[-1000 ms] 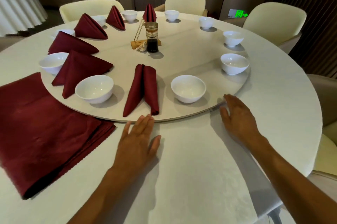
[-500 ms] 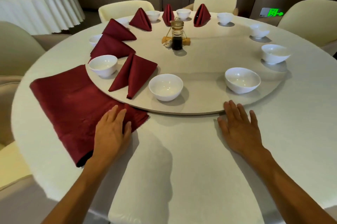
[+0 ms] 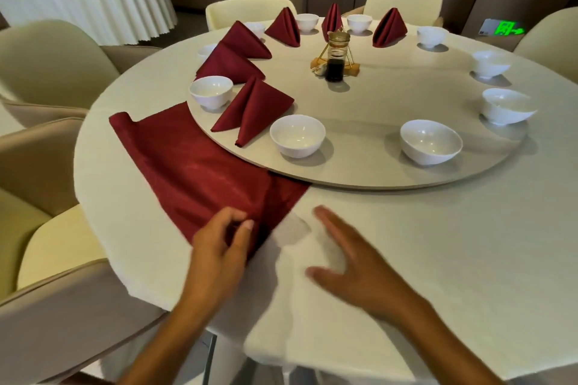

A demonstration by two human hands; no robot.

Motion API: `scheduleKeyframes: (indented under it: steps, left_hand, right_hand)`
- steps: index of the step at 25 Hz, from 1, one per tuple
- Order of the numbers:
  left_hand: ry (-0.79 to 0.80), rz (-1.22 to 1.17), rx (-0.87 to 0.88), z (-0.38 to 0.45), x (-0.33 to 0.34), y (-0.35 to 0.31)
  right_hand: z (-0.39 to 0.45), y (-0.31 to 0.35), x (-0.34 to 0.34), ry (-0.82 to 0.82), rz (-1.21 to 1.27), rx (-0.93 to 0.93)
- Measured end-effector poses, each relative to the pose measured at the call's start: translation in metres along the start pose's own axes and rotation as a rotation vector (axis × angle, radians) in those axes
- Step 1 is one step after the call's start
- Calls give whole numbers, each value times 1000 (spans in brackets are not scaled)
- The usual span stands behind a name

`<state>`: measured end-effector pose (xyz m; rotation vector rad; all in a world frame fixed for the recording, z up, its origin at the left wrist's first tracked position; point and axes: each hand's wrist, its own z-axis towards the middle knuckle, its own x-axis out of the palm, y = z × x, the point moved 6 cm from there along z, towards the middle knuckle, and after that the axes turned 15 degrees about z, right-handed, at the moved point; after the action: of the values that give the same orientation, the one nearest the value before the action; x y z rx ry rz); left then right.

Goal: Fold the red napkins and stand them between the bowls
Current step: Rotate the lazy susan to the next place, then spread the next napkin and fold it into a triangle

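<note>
Your left hand [image 3: 219, 243] has moved from lying flat on the napkin stack [image 3: 194, 171] to pinching its near corner between thumb and fingers, cloth lifted a bit there; the stack's far-left corner is now curled up. The stack lies flat on the table [image 3: 438, 243] at left, its far edge tucked under the turntable [image 3: 391, 109] rim. Your right hand [image 3: 350, 262] has left the turntable edge and now sits blurred above the cloth just right of the stack corner, fingers spread and straight, holding nothing. The view has swung left since half a second ago. On the turntable, six folded napkins stand between bowls along the left and back; the nearest napkin [image 3: 253, 109] sits between the left bowl [image 3: 211, 92] and the front bowl [image 3: 297, 134]. The right bowl [image 3: 431, 141] and the bowls further round the right side have no napkins beside them. A bottle [image 3: 335, 60] of dark liquid stands at the centre; label not readable. Far right, a green exit sign [image 3: 505, 30] shows an arrow; its characters are too small to read.
</note>
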<state>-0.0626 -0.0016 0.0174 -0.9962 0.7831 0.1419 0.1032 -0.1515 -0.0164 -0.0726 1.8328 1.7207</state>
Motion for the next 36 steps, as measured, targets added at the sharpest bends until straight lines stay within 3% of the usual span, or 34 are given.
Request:
scheduleKeyframes:
  steps: [2, 4, 5, 7, 9, 11, 12, 14, 16, 18, 20, 22, 24, 25, 27, 28, 30, 32, 36]
  left_hand:
    - [200, -232, 85, -28, 18, -38]
    - [414, -313, 195, -44, 27, -63]
    - [425, -316, 219, -45, 25, -67]
    - [276, -363, 179, -38, 8, -67]
    - [46, -243, 168, -27, -15, -64]
    - [-71, 35, 195, -9, -27, -57]
    - [-44, 190, 246, 3, -25, -53]
    - [180, 394, 416, 21, -2, -45]
    - [469, 524, 568, 18, 36, -39]
    - [608, 627, 581, 11, 63, -32]
    - [548, 649, 532, 15, 66, -30]
    - [588, 664, 563, 8, 66, -31]
    - [652, 715, 603, -3, 65, -32]
    - [654, 744, 627, -6, 65, -32]
    - [635, 686, 672, -7, 64, -39]
    - [661, 608, 671, -7, 63, -42]
    - [745, 518, 645, -14, 66, -46]
    - [740, 607, 658, -23, 69, -50]
    - [659, 958, 574, -26, 69, -47]
  right_hand:
    - [-10, 27, 32, 97, 383, -23]
    - [-14, 32, 32, -46, 612, 23]
    - [-17, 32, 27, -106, 650, 58]
    - [-24, 33, 19, -143, 665, 57]
    - [-32, 34, 11, -103, 652, 9]
    - [-42, 41, 10, 63, 567, -40]
    - [-47, 45, 10, 175, 490, -49]
    - [-56, 45, 7, 299, 299, -39]
    - [-58, 41, 0, 235, 106, -56]
    - [-58, 37, -4, 101, -84, -98]
    - [-59, 31, -7, 13, -229, -76]
    - [-59, 21, -10, 24, -265, 28]
    - [-53, 19, -21, 35, -15, 127]
    - [-46, 16, -34, -62, 83, 91]
    - [-23, 1, -74, -326, -119, 9]
    - [-10, -8, -90, -364, -308, 39]
    - [11, -40, -104, -281, -507, 249]
    - [17, -67, -105, -202, -571, 376]
    - [18, -74, -106, -216, -623, 398]
